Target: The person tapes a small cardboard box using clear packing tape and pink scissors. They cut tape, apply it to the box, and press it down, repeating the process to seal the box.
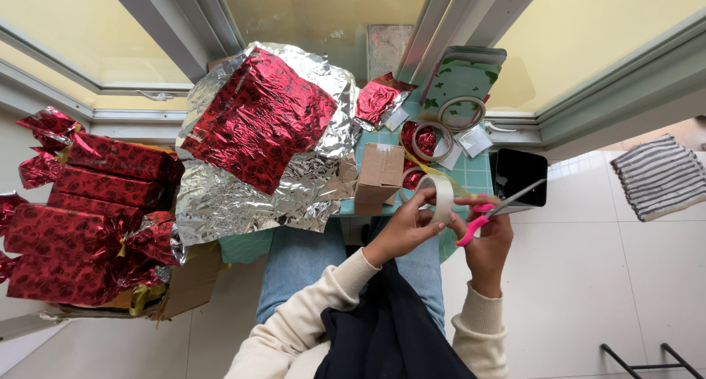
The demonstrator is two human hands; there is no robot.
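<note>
Window-side green tiled table [478,174]. I log: crumpled red-and-silver foil sheet [259,118], far left; small cardboard box [379,174], centre; tape roll [439,195], near edge, pinched in left hand [403,228]; pink-handled scissors [494,210], right hand [489,243] fingers through loops, blades apart.

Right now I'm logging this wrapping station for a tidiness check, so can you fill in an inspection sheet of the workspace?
Surface: small green tiled table, crowded.
Job's things: white roll of masking tape in the left hand; pink-handled scissors in the right hand, blades open.
Clutter: crumpled red-and-silver foil sheet, small brown cardboard box, two more tape rolls, black tablet.
Hands: both occupied, close together over the table edge.
Cables: nothing seen.
Surroundings: stack of red foil-wrapped parcels at the left, window frames behind, striped grey cloth on the white tiled floor.
</note>
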